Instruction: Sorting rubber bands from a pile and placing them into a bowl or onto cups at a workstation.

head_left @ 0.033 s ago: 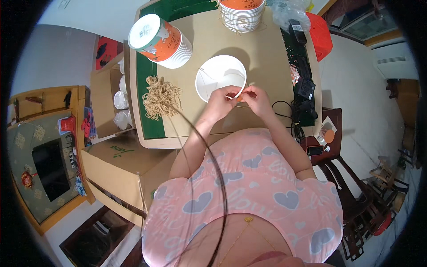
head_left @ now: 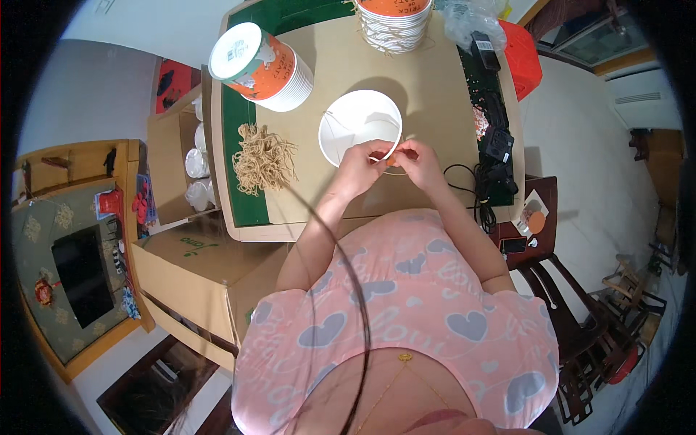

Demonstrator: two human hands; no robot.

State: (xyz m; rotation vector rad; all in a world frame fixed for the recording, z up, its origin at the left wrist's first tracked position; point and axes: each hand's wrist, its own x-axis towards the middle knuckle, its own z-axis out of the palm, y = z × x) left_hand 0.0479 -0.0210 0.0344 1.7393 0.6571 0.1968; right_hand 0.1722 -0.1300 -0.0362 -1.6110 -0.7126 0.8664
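Observation:
A white paper bucket (head_left: 346,119) lies tipped on the table, its open mouth showing the white inside. At its near right rim, my left hand (head_left: 359,168) is closed in a pinch with bent fingers. Close beside it, my right hand (head_left: 420,168) also pinches, fingertips almost meeting those of the left. A thin strand of tan twine (head_left: 396,174) shows just under the fingertips, with a bit of orange from the bucket's outside between them. Another end of twine pokes inside the bucket's far left wall. The exact grip is partly hidden by the fingers.
Left of the bucket lies a heap of tan twine (head_left: 264,161). Behind it leans a stack of orange printed buckets (head_left: 279,76); another stack (head_left: 394,32) with twine stands at the far edge. Black adapters and cables (head_left: 499,143) line the right side. An open carton (head_left: 181,163) stands left.

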